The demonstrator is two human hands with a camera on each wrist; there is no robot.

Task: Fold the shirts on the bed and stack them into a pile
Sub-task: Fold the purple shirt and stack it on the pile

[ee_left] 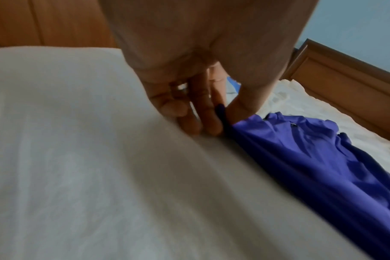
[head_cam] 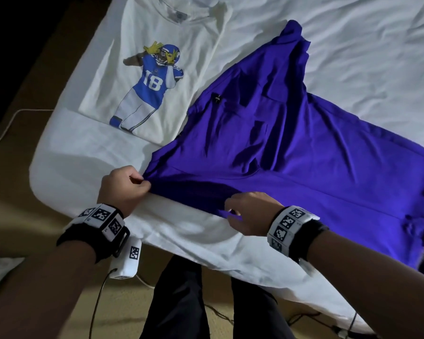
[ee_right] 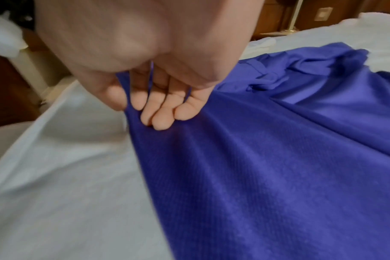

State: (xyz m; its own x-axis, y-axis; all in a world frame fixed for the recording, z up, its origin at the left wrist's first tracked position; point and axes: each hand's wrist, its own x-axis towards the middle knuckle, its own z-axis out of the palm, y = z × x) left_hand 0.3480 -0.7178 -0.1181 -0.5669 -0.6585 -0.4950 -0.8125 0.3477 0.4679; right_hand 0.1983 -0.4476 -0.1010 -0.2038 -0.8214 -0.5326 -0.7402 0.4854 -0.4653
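grip: my left hand (head_cam: 123,188) pinches the purple shirt (head_cam: 291,148) at its near corner; my right hand (head_cam: 249,214) pinches its hem | place: bed (head_cam: 353,40), beside white shirt (head_cam: 157,69) | feel: probably light, limp, slippery; hold corners, keep taut

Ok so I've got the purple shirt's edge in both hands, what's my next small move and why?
Probably draw that edge toward you and tug it taut. The left hand and right hand each pinch the purple shirt at its near edge, but it lies creased and bunched on the bed, partly over the white shirt. Flattening it first should help the fold.
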